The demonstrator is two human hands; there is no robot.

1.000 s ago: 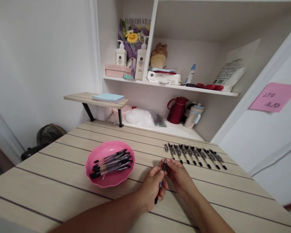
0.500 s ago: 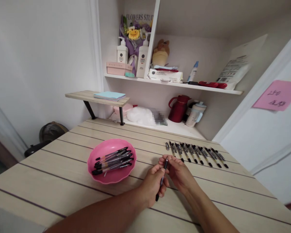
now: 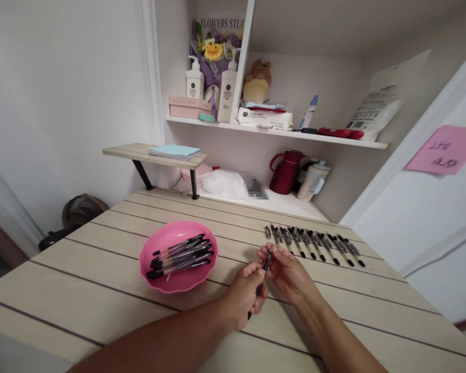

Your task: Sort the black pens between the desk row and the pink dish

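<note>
My left hand is wrapped round the barrel of a black pen, which slants up and to the right over the table. At the pen's upper end, my right hand pinches the silvery tip between thumb and fingers. A row of black pens and separate pen parts lies just beyond my right hand. Left of the row's near end is a loose pen cap. To the left of my hands stands a pink bowl holding several clear-barrelled pens with black caps.
The wooden table has dark grooves between its slats. A small raised stand carries blue paper. Behind are a red jug, a pale tumbler and a shelf with bottles and packets.
My right thumb and fingers have closed around the pen's tip, which was bare above them before. The pen has shifted slightly; the bowl and the row are unchanged.
</note>
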